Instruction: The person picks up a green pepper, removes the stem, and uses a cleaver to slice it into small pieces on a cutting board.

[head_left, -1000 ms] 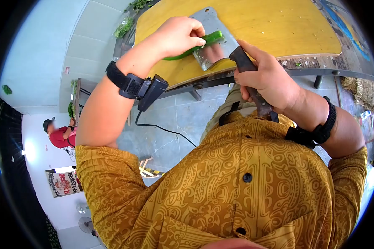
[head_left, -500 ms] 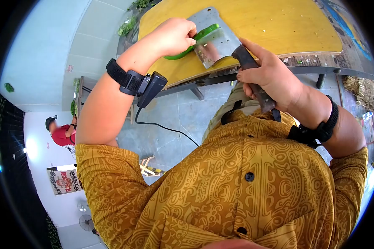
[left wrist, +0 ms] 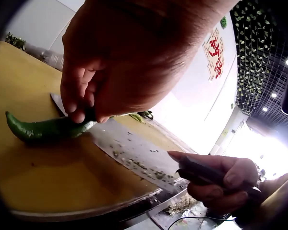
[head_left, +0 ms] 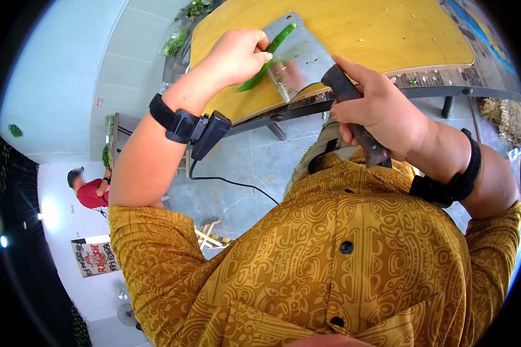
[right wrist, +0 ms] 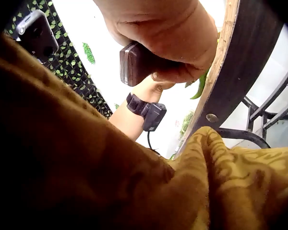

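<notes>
A long green chili pepper is pinched between the thumb and fingers of my left hand. In the head view it slants across the cleaver's blade; in the left wrist view its curved end sticks out over the yellow board. My right hand grips the dark handle of the cleaver, its index finger stretched forward along the handle toward the blade. Small green and pale bits cling to the blade, which lies low over the board, close to its near edge.
The yellow board covers the table, whose dark metal edge runs along the near side. Bagged greens sit at the far left. Scraps lie on the strip beside the board. A person in red is farther off at left.
The pepper has turned in my left hand, from lying more crosswise over the blade to pointing more steeply away from me. My right hand still grips the cleaver in nearly the same spot.
</notes>
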{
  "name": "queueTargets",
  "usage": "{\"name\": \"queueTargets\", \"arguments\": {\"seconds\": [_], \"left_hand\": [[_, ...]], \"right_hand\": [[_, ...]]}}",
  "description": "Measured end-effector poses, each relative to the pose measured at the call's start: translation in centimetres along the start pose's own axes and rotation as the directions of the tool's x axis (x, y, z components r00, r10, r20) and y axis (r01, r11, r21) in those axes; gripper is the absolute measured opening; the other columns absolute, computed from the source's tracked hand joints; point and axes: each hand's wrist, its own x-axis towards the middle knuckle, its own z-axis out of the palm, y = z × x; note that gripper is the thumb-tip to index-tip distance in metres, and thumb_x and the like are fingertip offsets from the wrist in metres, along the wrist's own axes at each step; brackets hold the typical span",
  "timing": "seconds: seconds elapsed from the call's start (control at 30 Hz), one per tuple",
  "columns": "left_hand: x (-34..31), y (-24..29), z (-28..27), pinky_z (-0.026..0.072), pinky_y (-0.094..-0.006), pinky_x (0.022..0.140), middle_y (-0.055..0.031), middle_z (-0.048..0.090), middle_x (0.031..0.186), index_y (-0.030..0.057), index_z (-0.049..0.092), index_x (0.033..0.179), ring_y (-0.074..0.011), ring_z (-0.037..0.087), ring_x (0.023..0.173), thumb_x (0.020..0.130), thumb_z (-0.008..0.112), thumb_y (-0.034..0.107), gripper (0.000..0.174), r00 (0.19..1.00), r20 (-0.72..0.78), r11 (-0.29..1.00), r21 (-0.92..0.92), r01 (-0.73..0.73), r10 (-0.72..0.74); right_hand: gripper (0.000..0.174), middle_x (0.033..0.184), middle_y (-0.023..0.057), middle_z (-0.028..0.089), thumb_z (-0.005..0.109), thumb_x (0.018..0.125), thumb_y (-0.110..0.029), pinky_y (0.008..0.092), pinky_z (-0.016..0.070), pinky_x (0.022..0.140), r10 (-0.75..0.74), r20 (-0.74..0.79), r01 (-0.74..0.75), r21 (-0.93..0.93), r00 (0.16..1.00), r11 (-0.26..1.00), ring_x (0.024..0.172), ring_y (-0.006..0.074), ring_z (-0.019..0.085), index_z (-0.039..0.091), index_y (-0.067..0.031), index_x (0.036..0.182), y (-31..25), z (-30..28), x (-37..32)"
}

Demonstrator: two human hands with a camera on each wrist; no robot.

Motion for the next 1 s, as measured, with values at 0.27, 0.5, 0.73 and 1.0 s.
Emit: {"name": "queueTargets", "arguments": {"seconds": [0.27, 0.5, 0.73, 1.0], "left_hand": [[0.5, -0.3, 0.5, 0.0484, -0.0282, 0.063, -0.0062, 0.064, 0.077, -0.0045, 0.062, 0.099, -0.0125, 0.059, 0.068, 0.086, 0.067, 0.010, 0.020, 0.998, 0.017, 0.988, -0.143, 0.062, -0.060], [-0.1, -1.3, -1.0, 0.0497, -0.0277, 0.069, -0.0055, 0.065, 0.080, -0.0027, 0.065, 0.105, -0.0133, 0.061, 0.075, 0.083, 0.071, 0.011, 0.027, 0.996, 0.078, 0.989, -0.132, 0.062, -0.052], [0.8, -2.0, -1.1, 0.0500, -0.0294, 0.069, -0.0060, 0.067, 0.080, -0.0033, 0.065, 0.097, -0.0139, 0.061, 0.074, 0.082, 0.072, 0.010, 0.021, 0.973, 0.229, 0.999, -0.032, 0.032, -0.023], [0.4, -2.8, -0.6, 0.0495, -0.0277, 0.067, -0.0073, 0.067, 0.082, -0.0051, 0.064, 0.096, -0.0123, 0.062, 0.073, 0.086, 0.068, 0.010, 0.018, 0.979, 0.154, 0.980, -0.132, 0.152, -0.131]], "right_hand": [[0.077, 0.073, 0.0058, 0.055, 0.057, 0.081, 0.001, 0.0266, 0.0461, 0.047, 0.036, -0.017, -0.036, 0.008, 0.999, 0.999, 0.054, 0.0122, 0.055, 0.023, -0.0005, 0.150, 0.1, 0.9, 1.5], [0.079, 0.073, 0.0055, 0.056, 0.058, 0.081, 0.000, 0.0259, 0.0464, 0.048, -0.048, -0.025, 0.047, -0.021, 0.999, 0.999, 0.055, 0.0117, 0.055, 0.022, -0.0016, 0.151, 0.9, 0.9, 2.4], [0.078, 0.075, 0.0052, 0.056, 0.058, 0.081, 0.000, 0.0255, 0.0465, 0.048, -0.019, -0.022, 0.018, -0.064, 1.000, 0.998, 0.055, 0.0114, 0.055, 0.023, -0.0025, 0.151, 0.6, 0.9, 2.5], [0.073, 0.074, 0.0045, 0.055, 0.057, 0.082, 0.001, 0.0247, 0.0463, 0.048, 0.041, 0.050, -0.041, -0.013, 0.998, 0.999, 0.055, 0.0106, 0.055, 0.028, -0.0018, 0.149, 0.6, -0.3, 2.1]]}}
